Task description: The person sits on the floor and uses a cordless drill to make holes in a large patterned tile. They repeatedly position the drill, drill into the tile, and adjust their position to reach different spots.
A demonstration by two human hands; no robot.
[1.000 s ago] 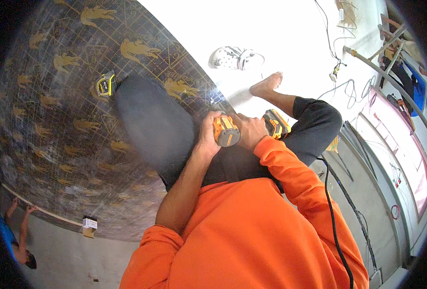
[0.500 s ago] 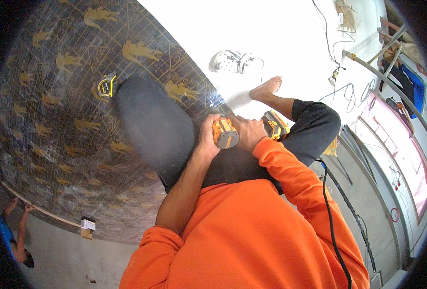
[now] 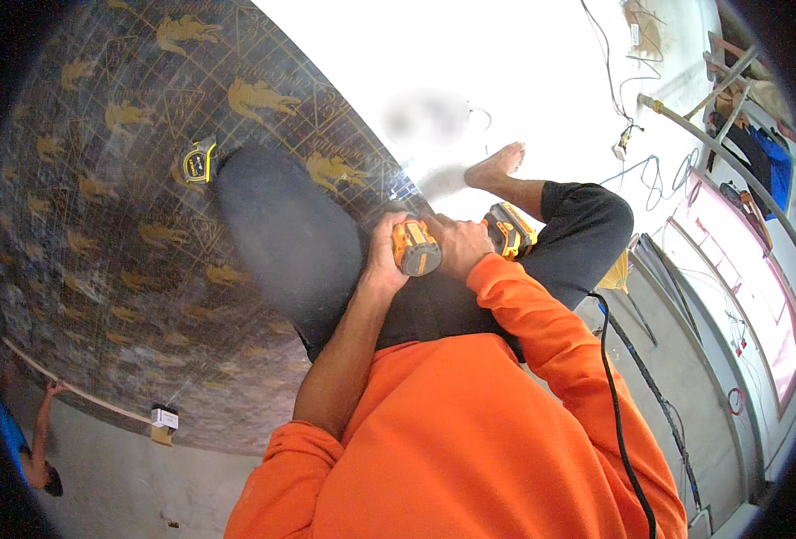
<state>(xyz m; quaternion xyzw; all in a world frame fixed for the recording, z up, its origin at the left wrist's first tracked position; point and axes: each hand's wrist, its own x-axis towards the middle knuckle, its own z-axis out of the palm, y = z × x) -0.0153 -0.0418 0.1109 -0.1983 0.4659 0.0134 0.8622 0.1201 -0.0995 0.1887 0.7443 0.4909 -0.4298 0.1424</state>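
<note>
A yellow and black cordless drill lies sideways between my hands, over the edge of a dark printed board. My left hand is closed around the side of the drill's body. Wrapped round its handle, my right hand sits just left of the battery pack. The drill's front end and whatever it touches are hidden behind its body and my hands. On the board, a yellow and black tape measure rests beside my left knee.
At the far left, a co-worker's arm reaches to the board's edge. A small white box sits near that edge. Cables trail across the right side, near a ladder-like frame. A black cord hangs over my right sleeve.
The drill and both my hands have shifted very slightly left. One of the co-worker's two arms has dropped out of sight. The slipper beyond the board has faded into glare.
</note>
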